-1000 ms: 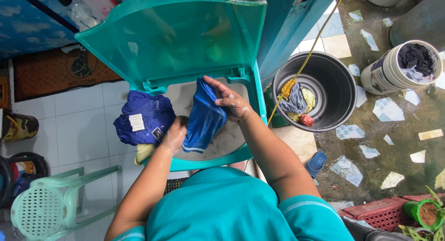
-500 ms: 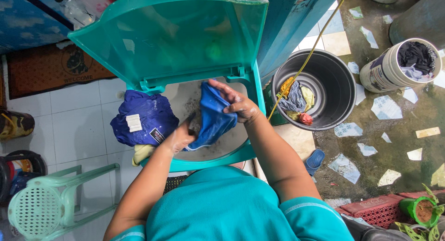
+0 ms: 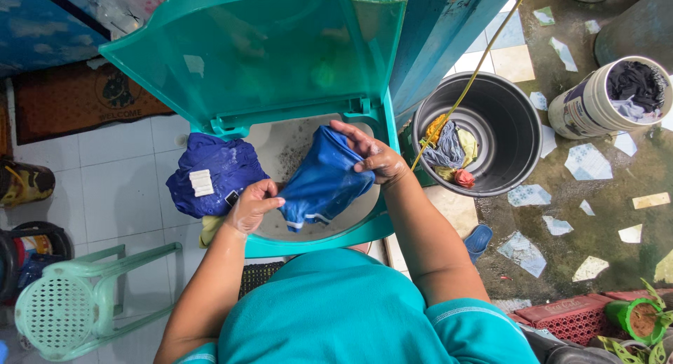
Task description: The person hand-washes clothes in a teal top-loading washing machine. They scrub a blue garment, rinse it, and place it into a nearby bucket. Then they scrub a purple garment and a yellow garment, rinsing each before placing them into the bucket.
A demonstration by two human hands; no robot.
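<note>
Over the open teal washer (image 3: 315, 241), left hand (image 3: 250, 208) and right hand (image 3: 370, 154) each clench an edge of a wet blue garment (image 3: 322, 185), left of the bucket (image 3: 477, 133). A loosened pinch could drop it into the tub.

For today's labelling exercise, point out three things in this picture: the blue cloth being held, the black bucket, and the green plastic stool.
blue cloth (image 3: 324, 185): head view, middle of the fabric.
black bucket (image 3: 522, 136): head view, bare inner wall.
green plastic stool (image 3: 56, 315): head view, perforated seat.
</note>
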